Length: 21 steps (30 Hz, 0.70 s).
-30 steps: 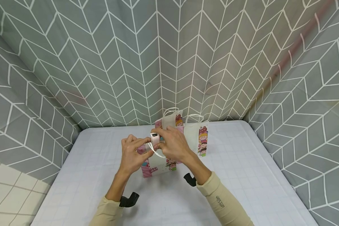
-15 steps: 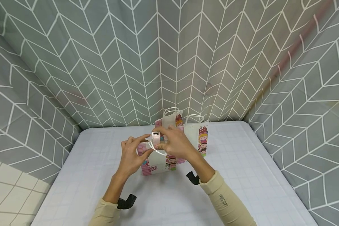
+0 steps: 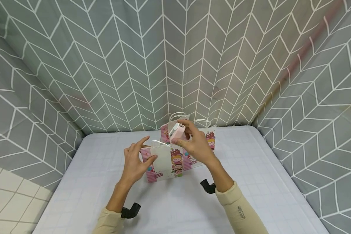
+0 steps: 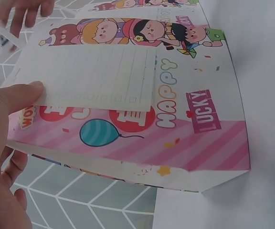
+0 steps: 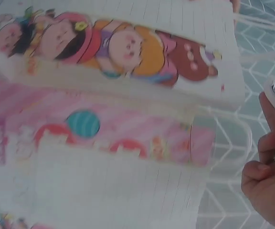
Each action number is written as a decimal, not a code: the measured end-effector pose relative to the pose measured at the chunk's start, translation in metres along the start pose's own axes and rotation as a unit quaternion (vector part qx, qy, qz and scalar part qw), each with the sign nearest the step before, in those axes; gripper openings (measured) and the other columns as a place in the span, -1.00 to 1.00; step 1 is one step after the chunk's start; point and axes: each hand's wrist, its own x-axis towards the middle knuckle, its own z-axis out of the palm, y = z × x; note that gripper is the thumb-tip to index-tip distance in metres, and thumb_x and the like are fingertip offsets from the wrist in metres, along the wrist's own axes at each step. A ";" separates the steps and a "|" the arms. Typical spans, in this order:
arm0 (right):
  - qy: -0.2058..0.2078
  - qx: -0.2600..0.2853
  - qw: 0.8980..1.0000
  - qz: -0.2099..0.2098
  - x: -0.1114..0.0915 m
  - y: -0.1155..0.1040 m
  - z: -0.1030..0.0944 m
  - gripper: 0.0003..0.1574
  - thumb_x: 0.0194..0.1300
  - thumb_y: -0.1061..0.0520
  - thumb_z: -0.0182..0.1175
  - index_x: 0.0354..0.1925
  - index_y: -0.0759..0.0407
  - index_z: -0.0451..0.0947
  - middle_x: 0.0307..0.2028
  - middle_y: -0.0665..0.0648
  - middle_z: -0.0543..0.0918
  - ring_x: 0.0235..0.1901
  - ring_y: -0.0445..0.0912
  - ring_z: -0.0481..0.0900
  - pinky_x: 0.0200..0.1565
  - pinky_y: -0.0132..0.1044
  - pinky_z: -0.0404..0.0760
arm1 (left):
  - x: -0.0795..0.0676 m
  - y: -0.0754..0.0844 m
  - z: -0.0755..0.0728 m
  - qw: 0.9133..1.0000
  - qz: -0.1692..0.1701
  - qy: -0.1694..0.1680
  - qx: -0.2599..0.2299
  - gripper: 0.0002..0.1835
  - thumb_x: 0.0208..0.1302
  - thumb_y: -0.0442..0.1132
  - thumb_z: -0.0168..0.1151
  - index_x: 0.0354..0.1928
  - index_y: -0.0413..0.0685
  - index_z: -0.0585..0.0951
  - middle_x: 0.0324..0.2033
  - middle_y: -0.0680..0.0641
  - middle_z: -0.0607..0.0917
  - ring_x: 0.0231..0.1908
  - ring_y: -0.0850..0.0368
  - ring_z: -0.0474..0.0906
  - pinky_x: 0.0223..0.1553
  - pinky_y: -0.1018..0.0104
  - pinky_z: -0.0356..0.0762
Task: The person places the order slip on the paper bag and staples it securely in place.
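At the left of a group of printed paper gift bags stands the front bag [image 3: 162, 162], with a white panel, pink stripes and cartoon figures. My left hand [image 3: 134, 162] holds it by its top left corner, thumb on the white panel and other fingers behind. Above the bags to the right, my right hand [image 3: 196, 143] grips a small pink-and-white device [image 3: 177, 131] with a dark slot at one end. In the left wrist view the left thumb [image 4: 25, 95] lies on the panel near the bag's mouth. White handles [image 3: 161, 143] rise from the front bag's top.
Behind and to the right of the front bag stand a second bag [image 3: 191, 159] and another bag [image 3: 164, 133], both with white handles. All are on a white-clothed table [image 3: 105, 143]. A grey patterned curtain [image 3: 152, 65] closes off the back and sides.
The right hand has moved right and away from the front bag's handle with the pink-and-white device, which is now tilted. The left hand stays at the bag, and the handles now stand up.
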 end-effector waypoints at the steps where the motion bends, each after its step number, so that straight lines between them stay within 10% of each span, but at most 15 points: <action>1: 0.002 0.004 1.000 0.008 -0.003 0.002 -0.004 -0.18 0.21 -0.04 0.46 0.35 -0.05 0.34 -0.30 -0.01 0.62 -0.31 0.00 0.36 -0.34 -0.22 0.32 | -0.001 -0.001 0.000 1.000 0.000 0.000 0.001 -0.10 -0.01 -0.15 0.62 0.42 0.16 0.41 -0.14 -0.14 0.71 -0.13 0.05 0.43 0.04 -0.01 0.07; 7: -0.013 0.012 0.998 0.057 -0.025 0.019 -0.024 -0.23 0.18 -0.06 0.48 0.28 -0.08 0.38 -0.48 0.01 0.50 -0.30 0.15 0.34 -0.32 -0.15 0.23 | -0.004 -0.007 -0.002 1.000 -0.001 0.002 0.011 -0.11 -0.03 -0.13 0.63 0.40 0.17 0.43 -0.24 -0.08 0.61 -0.19 0.01 0.42 0.02 -0.01 0.07; 16: -0.074 -0.023 0.984 0.159 -0.065 0.061 -0.029 -0.14 0.10 -0.16 0.51 0.28 0.11 0.48 0.04 0.08 0.60 -0.04 0.04 0.51 -0.05 -0.04 0.55 | -0.005 -0.010 -0.002 1.000 -0.012 -0.006 0.020 -0.14 -0.02 -0.12 0.63 0.39 0.14 0.46 -0.33 -0.01 0.50 -0.22 0.12 0.34 -0.01 0.00 0.06; 21: -0.119 -0.069 0.965 0.223 -0.084 0.092 -0.022 -0.21 0.07 -0.11 0.53 0.19 0.19 0.55 -0.04 0.07 0.63 -0.07 0.06 0.52 -0.03 -0.05 0.50 | -0.007 -0.011 -0.003 1.000 -0.017 -0.009 0.016 -0.15 -0.01 -0.12 0.62 0.38 0.14 0.46 -0.32 -0.02 0.51 -0.21 0.08 0.36 0.00 -0.01 0.06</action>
